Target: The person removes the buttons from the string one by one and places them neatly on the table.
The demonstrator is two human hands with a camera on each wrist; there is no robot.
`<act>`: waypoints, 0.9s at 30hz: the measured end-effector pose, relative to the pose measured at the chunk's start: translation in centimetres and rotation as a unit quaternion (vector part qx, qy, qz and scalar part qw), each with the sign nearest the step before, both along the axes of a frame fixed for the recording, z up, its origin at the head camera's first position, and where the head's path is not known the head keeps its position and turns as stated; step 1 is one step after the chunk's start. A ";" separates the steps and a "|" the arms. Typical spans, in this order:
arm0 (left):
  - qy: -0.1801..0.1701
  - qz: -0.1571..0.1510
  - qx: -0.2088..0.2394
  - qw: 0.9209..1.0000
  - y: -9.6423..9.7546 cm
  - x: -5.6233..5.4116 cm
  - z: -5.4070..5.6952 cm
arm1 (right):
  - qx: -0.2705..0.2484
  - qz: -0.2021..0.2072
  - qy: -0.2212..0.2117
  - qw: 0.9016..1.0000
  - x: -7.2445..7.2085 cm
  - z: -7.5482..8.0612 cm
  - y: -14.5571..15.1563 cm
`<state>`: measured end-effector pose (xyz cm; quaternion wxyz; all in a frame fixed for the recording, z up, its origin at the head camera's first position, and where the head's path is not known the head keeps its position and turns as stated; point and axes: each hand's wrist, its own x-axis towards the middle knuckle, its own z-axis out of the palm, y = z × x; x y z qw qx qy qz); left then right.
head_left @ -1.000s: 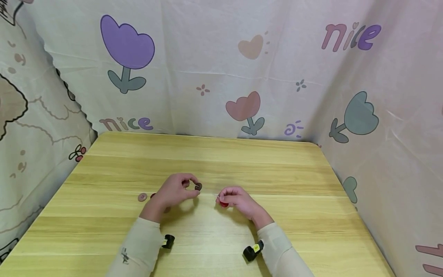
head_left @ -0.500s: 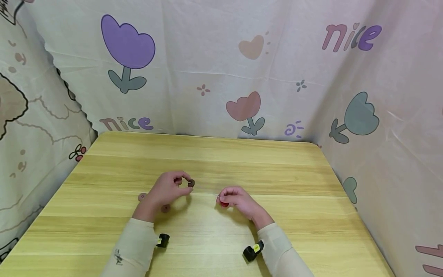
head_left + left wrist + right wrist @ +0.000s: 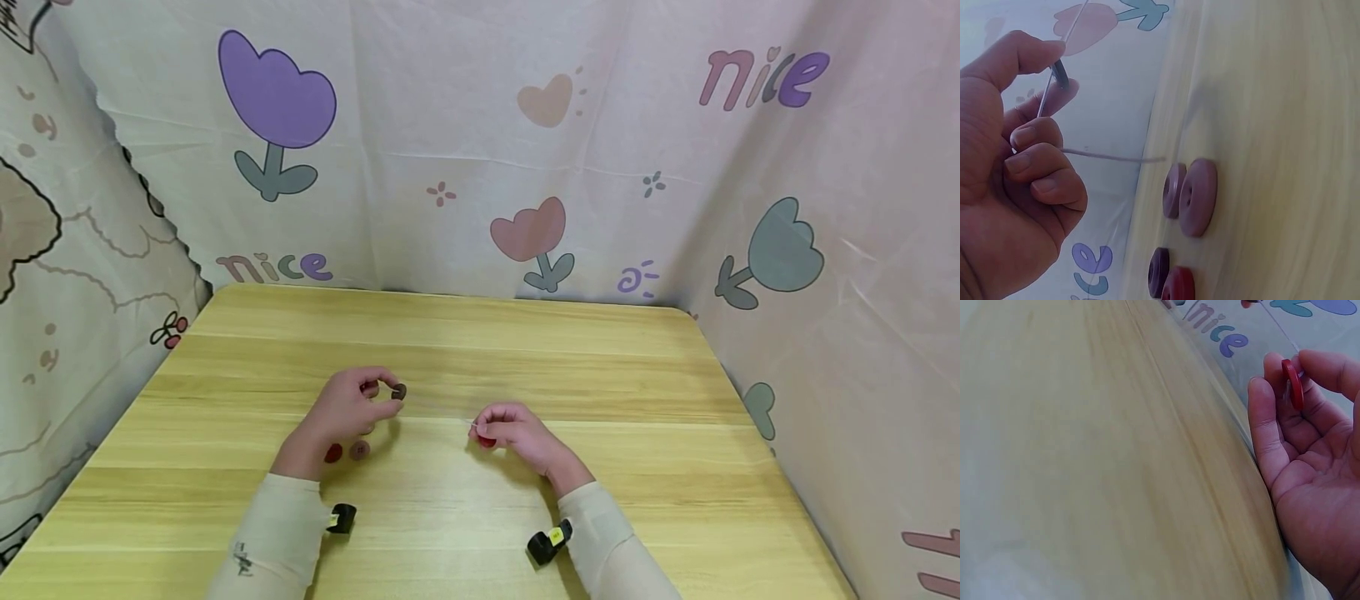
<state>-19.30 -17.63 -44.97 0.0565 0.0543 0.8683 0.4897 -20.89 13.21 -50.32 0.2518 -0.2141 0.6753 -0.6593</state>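
Note:
My left hand pinches a dark brown button between thumb and forefinger, above the table. In the left wrist view a thin pale string passes by that button. Its loose end sticks out from the curled other fingers. My right hand pinches the string between thumb and forefinger, and a red button hangs right at those fingertips. From there the string runs taut toward the left hand in the right wrist view.
On the wooden table, beneath the left hand, lie a loose red button and a pinkish button. The left wrist view also shows a mauve button and a dark purple button. A printed curtain hangs behind.
My left hand has moved left, away from the right hand, with the brown button in its pinch. More of the loose buttons nearest me now shows. The right hand has stayed in place.

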 end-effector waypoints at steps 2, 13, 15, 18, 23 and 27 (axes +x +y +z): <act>-0.007 0.002 0.009 1.000 -0.2 0.1 0.0 | 0.001 -0.001 0.001 1.000 0.0 0.0 0.0; -0.010 0.032 -0.010 0.999 -1.7 0.4 0.4 | 0.001 0.000 -0.001 1.000 0.0 0.0 0.0; -0.005 0.035 -0.014 0.999 -2.0 0.4 0.4 | -0.001 0.001 0.000 1.000 0.0 0.1 0.0; 0.007 0.036 -0.028 0.999 -2.4 0.4 0.4 | -0.003 0.003 0.001 1.000 0.0 0.2 0.0; 0.016 0.041 -0.040 0.998 -2.9 0.6 0.5 | -0.004 0.003 0.000 1.000 0.1 0.4 0.0; 0.014 0.049 -0.039 0.998 -3.3 0.8 0.6 | -0.006 0.004 0.000 1.000 0.1 0.3 0.0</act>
